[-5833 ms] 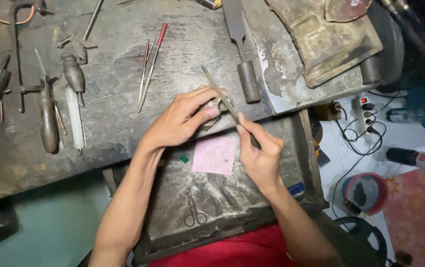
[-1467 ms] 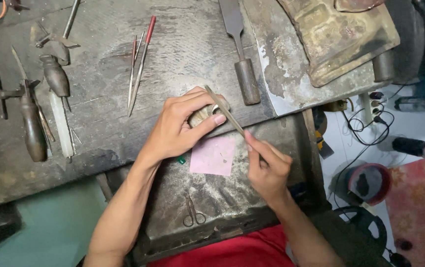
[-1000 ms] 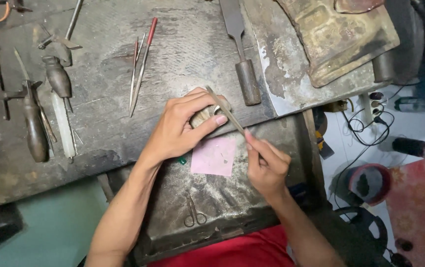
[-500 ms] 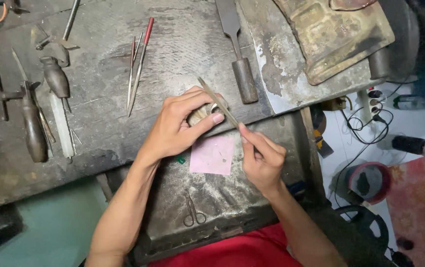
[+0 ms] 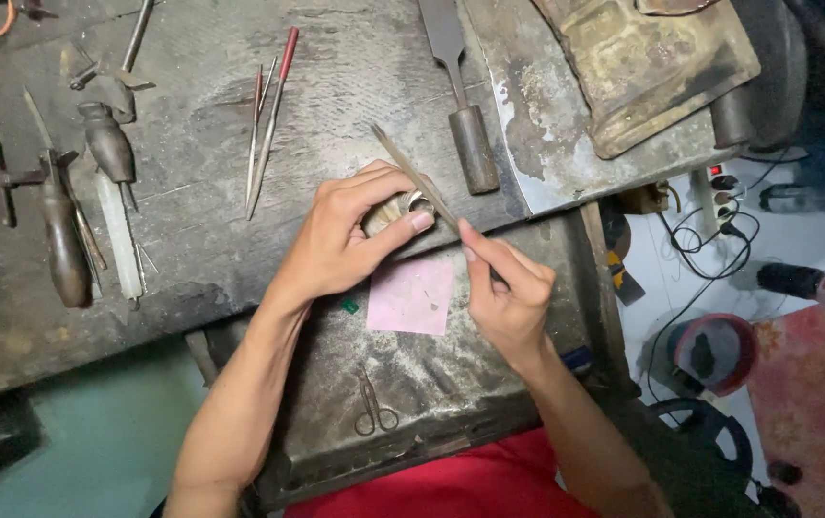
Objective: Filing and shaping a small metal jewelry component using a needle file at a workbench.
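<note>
Left hand: the left hand rests on the worktop edge, fingers curled and clamped around a small rounded piece, thumb pressing its front side.
Small rounded piece: brownish with a shiny metal rim, sitting at the worktop's front lip, mostly hidden by the fingers; what it is exactly I cannot tell.
Right hand: the right hand is at 4 o'clock from the piece, fingers pinched together on the lower end of a flat file.
Flat file: thin and slanted, its tip pointing to 11 o'clock, its blade lying across the top of the piece and touching it.
Pink paper: a pink square sheet lies on the lower tray between both hands, at 6 o'clock from the piece.
Scissors: small scissors lie on the tray at 6 o'clock from the paper, well apart from the hands.
Needle files: a red-handled needle file and thinner ones lie at 11 o'clock from the left hand.
Big file: a wooden-handled file lies at 1 o'clock, near the flat file's tip.
Far left: dark-handled tools lie at 9 o'clock.
</note>
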